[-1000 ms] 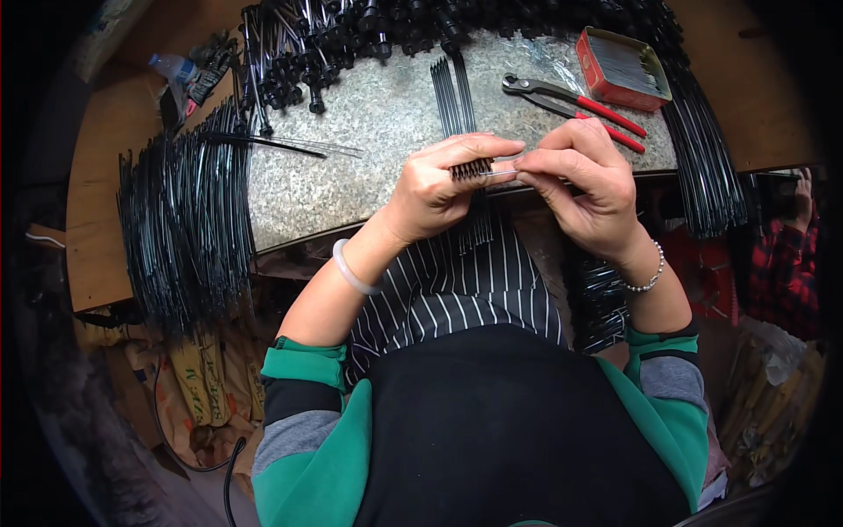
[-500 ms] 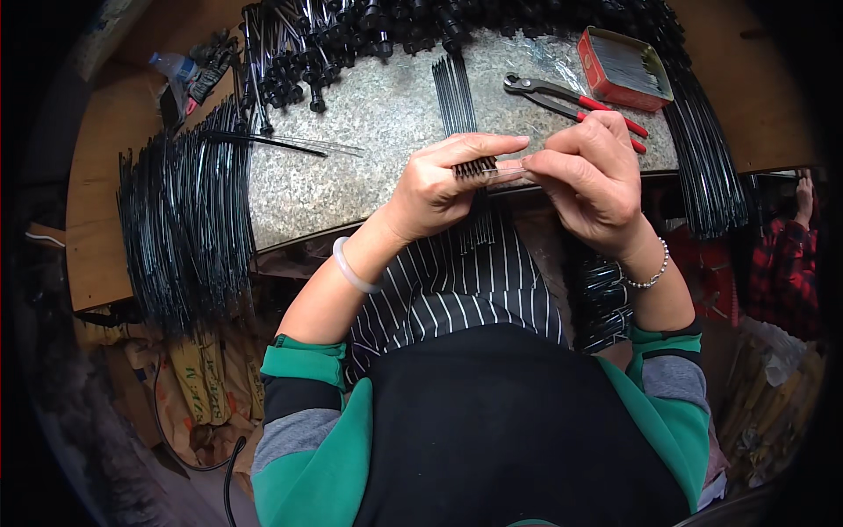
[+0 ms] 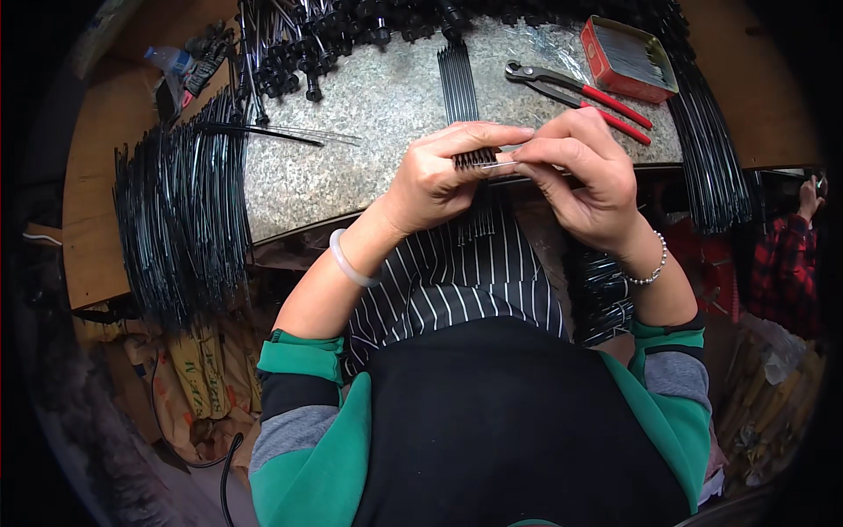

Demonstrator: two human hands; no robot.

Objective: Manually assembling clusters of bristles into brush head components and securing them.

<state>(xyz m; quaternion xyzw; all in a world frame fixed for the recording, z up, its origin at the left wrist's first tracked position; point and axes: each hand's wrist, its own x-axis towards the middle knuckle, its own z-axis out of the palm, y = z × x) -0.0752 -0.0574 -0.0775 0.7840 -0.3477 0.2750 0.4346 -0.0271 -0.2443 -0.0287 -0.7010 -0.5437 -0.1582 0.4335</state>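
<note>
In the middle of the frame, just above centre, the left hand (image 3: 436,180) is closed around a small bundle of black rods (image 3: 475,159), their ends lined up like the teeth of a comb between thumb and forefinger. The right hand (image 3: 586,182) meets it from the right, its fingertips pinched on a thin silvery wire (image 3: 500,163) that touches the end of the bundle. Both hands hover over the near edge of the speckled stone slab (image 3: 369,158). As a judgement, the work looks well under way but far from finished: a large heap of black rods (image 3: 180,220) hangs over the slab's left edge at the left of the frame, another sheaf (image 3: 707,149) drapes down at the upper right, and a short row of rods (image 3: 457,81) lies flat near the top centre, so plenty of stock seems left to handle. Red-handled pliers (image 3: 580,92) and an open red tin (image 3: 628,60) lie unused at the upper right. How many bundles are already finished cannot be told.
</note>
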